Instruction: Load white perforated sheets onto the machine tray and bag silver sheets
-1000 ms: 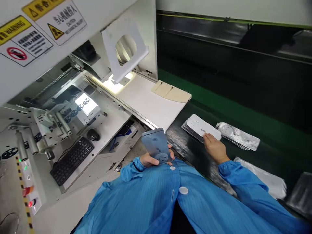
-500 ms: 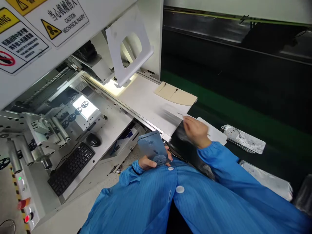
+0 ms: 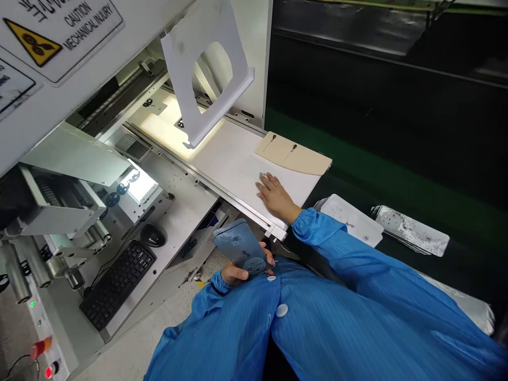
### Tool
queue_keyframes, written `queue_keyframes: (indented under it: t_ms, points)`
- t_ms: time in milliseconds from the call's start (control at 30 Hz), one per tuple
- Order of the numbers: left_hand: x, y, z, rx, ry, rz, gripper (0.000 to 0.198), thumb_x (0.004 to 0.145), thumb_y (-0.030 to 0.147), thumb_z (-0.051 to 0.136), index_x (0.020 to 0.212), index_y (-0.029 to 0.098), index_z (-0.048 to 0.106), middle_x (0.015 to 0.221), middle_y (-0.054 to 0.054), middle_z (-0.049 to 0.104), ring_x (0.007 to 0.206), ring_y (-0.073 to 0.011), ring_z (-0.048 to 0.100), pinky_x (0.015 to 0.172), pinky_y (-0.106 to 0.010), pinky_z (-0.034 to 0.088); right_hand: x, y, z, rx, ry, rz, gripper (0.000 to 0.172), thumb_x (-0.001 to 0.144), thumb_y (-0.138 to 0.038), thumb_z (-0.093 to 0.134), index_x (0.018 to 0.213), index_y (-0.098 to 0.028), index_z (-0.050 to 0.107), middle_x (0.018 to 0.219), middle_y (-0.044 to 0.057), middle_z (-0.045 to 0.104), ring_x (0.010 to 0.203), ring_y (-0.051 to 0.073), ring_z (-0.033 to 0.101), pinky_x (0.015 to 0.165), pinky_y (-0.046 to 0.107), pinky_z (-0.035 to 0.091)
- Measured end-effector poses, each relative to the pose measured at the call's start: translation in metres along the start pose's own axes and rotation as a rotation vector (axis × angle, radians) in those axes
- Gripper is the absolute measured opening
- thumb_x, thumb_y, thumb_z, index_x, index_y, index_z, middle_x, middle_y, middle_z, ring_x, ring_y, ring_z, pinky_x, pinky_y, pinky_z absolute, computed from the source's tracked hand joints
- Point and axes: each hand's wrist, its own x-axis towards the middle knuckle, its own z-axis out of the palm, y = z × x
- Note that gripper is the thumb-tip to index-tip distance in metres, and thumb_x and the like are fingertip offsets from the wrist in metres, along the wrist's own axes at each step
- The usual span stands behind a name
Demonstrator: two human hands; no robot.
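Note:
My left hand (image 3: 234, 273) grips a blue-grey rounded plate (image 3: 242, 244) in front of my waist. The plate, possibly more than one stacked, has a round cluster of holes at its lower end and a faint floral print. My right hand (image 3: 278, 199) lies palm down on the white belt (image 3: 234, 164) of the machine, fingers stretched out. A small dark printed mark (image 3: 262, 174) shows at its fingertips; whether a pale plate lies under the palm I cannot tell. Beside that hand is a cream guide board (image 3: 293, 153) with two dark fasteners.
White printed plates (image 3: 349, 219) and a stack of silvery plates (image 3: 413, 230) lie on the dark surface at right. A white bracket with a cutout (image 3: 214, 111) hangs over the lit belt. A keyboard (image 3: 117, 283) and mouse (image 3: 152, 235) sit on the machine's left shelf.
My right hand has moved left from beyond the belt's end onto the belt; the blurred thin thing by its fingers no longer shows. My left hand still holds the plate. The camera view has shifted.

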Motion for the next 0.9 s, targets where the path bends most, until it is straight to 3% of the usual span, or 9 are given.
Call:
queue_keyframes:
  t_ms: [267, 667, 767, 900]
  points:
    - [0.007, 0.003, -0.008, 0.033, 0.031, -0.022, 0.088, 0.047, 0.052, 0.073, 0.125, 0.021, 0.049, 0.1, -0.012, 0.061, 0.103, -0.0342, 0.057, 0.083, -0.049, 0.049, 0.018, 0.012, -0.002, 0.065, -0.011, -0.002, 0.046, 0.099, -0.032, 0.033, 0.132, -0.007, 0.054, 0.147, 0.019, 0.039, 0.142, 0.034, 0.025, 0.113, 0.058, 0.027]
    - [0.012, 0.003, -0.012, 0.071, 0.004, -0.029, 0.094, 0.045, 0.058, 0.073, 0.127, 0.022, 0.046, 0.1, -0.012, 0.058, 0.104, -0.0343, 0.056, 0.082, -0.05, 0.049, 0.019, 0.004, -0.009, 0.189, 0.04, 0.043, 0.045, 0.097, -0.031, 0.038, 0.129, -0.005, 0.055, 0.146, 0.022, 0.04, 0.141, 0.036, 0.024, 0.114, 0.061, 0.023]
    - [0.013, 0.005, -0.013, 0.091, -0.03, -0.039, 0.097, 0.044, 0.059, 0.074, 0.129, 0.023, 0.044, 0.101, -0.01, 0.057, 0.106, -0.0328, 0.057, 0.084, -0.049, 0.049, 0.011, -0.003, -0.026, 0.248, 0.082, 0.052, 0.044, 0.097, -0.035, 0.037, 0.126, -0.008, 0.057, 0.141, 0.021, 0.046, 0.137, 0.035, 0.034, 0.112, 0.061, 0.027]
    - [0.016, 0.018, -0.005, 0.178, -0.073, -0.09, 0.094, 0.048, 0.051, 0.08, 0.132, 0.025, 0.045, 0.111, -0.009, 0.056, 0.109, -0.03, 0.057, 0.089, -0.047, 0.049, -0.014, -0.03, -0.07, 0.412, 0.096, -0.023, 0.045, 0.1, -0.042, 0.031, 0.131, -0.018, 0.053, 0.119, 0.012, 0.063, 0.111, 0.023, 0.059, 0.096, 0.043, 0.051]
